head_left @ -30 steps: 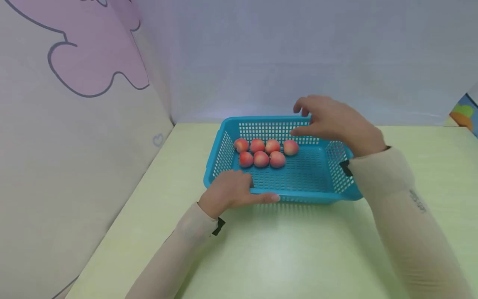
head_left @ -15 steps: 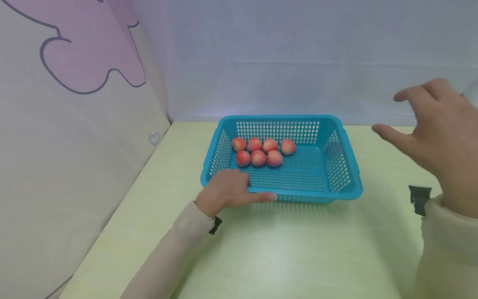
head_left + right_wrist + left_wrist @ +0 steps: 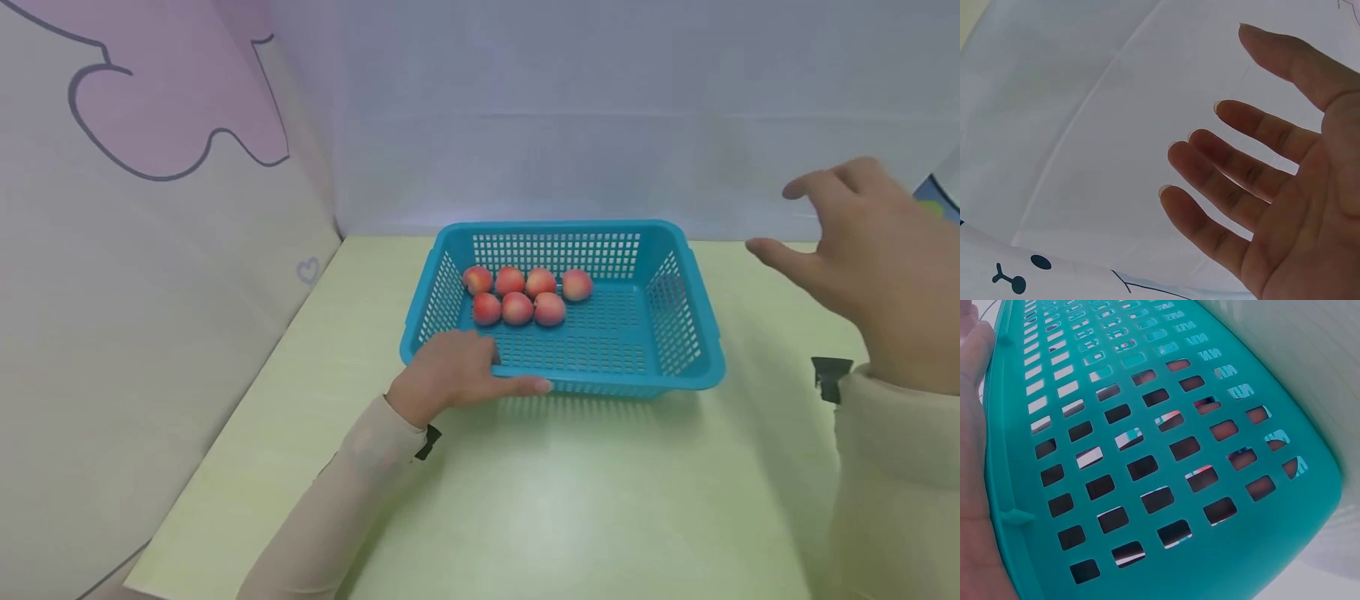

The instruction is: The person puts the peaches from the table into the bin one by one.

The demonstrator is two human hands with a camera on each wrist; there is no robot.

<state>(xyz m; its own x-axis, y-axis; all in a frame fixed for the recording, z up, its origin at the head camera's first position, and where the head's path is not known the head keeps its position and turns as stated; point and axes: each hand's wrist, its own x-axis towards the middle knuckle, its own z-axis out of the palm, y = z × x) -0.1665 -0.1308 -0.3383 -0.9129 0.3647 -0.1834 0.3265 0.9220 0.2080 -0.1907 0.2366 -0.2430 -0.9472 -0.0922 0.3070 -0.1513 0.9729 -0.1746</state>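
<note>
A blue plastic basket [image 3: 682,379] with slotted walls stands on the table. Several round, red-pink fruits [image 3: 517,308] with yellowish patches lie in two rows at its left side. My left hand [image 3: 450,375] grips the near rim toward the left corner, thumb along the outside and fingers over the inside. In the left wrist view the basket wall [image 3: 1166,556] fills most of the picture, with part of that hand [image 3: 975,469] along the rim. To the right of the basket, my right hand [image 3: 877,258] is raised, holding nothing. Its fingers [image 3: 1210,225] are apart and slightly bent in the right wrist view.
The pale green-yellow table [image 3: 585,492] reaches back to a whitish sheet [image 3: 585,108] hung behind the basket. On the left stands another white sheet [image 3: 187,275] with a pink cartoon figure. A coloured patch [image 3: 933,196] shows at the far right edge.
My right hand has moved from over the basket out to its right side, then stayed near there. My left hand keeps its hold on the rim, and the fruits lie as before.
</note>
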